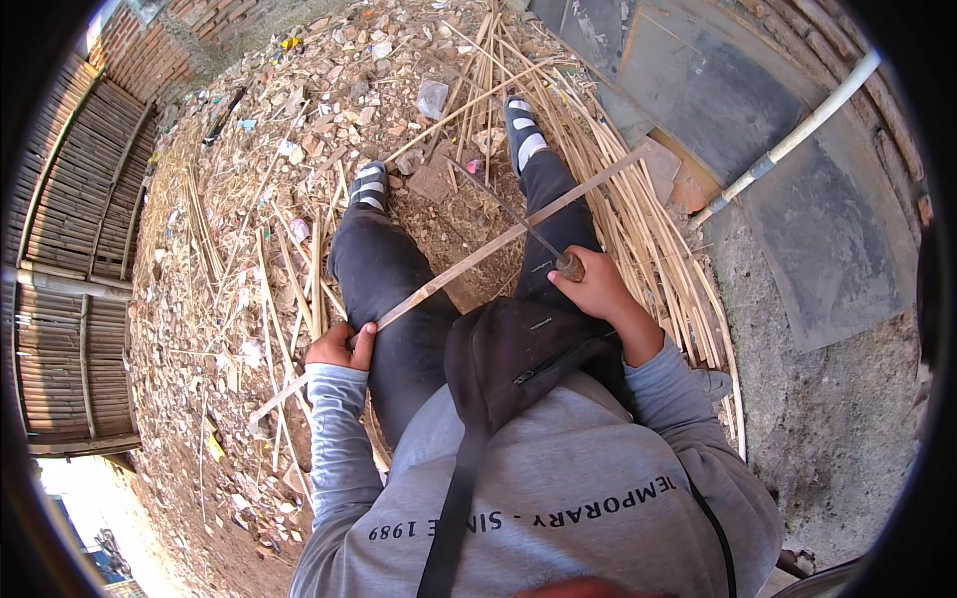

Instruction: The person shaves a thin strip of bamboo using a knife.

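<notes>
Nearest us in the head view, the grey sweatshirt (558, 478) runs off the near edge. The left hand (340, 346) pinches a bamboo strip (454, 272), slanting far right across the thighs (384, 264), fingertips hidden. The right hand (595, 284) grips a wooden handle (571, 266); whether its thin blade (508, 208) touches the strip, we cannot tell.

Strip (449, 277) across gap between 2 legs (389, 261)

On the left side stands a bamboo panel (72, 189), and at the upper left there is a brick wall (150, 58); on the right, one white pipe (809, 122) slants across dark flat sheets (832, 254), and broken rubble (364, 112) covers much of the ground (449, 227)
</notes>
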Motion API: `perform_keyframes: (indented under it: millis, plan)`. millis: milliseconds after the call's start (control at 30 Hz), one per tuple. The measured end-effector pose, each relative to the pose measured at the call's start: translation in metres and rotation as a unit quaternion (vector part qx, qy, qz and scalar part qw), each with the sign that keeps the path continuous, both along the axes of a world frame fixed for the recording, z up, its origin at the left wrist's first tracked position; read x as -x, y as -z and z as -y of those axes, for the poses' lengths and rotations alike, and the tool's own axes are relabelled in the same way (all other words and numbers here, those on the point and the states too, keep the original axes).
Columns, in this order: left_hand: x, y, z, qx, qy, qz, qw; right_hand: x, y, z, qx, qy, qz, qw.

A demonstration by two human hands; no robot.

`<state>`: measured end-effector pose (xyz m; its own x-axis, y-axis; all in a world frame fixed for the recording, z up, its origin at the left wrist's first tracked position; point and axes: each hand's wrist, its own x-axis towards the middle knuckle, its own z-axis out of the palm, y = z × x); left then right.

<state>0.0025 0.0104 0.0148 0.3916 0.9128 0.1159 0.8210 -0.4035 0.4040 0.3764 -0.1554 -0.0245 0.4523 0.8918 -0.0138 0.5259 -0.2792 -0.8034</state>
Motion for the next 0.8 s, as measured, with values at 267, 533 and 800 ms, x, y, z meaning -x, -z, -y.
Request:
perform_keyframes:
  millis: [267, 533, 800]
  plan:
    - [0.0004, 0.0029, -0.0008, -0.003, -0.001, -0.001, 1.000, 0.0006, -0.0021, 0.0002, 0.004, 0.002, 0.000, 1.000]
    - [-0.0011, 0.0026, -0.0008, -0.011, -0.002, -0.007, 1.000, 0.0011, 0.0058, 0.0017, -0.035, 0.007, 0.023, 0.999]
    - [0.0007, 0.0083, -0.0027, -0.020, -0.004, -0.016, 1.000, 0.0050, 0.0020, 0.0026, -0.041, 0.017, 0.040, 0.998]
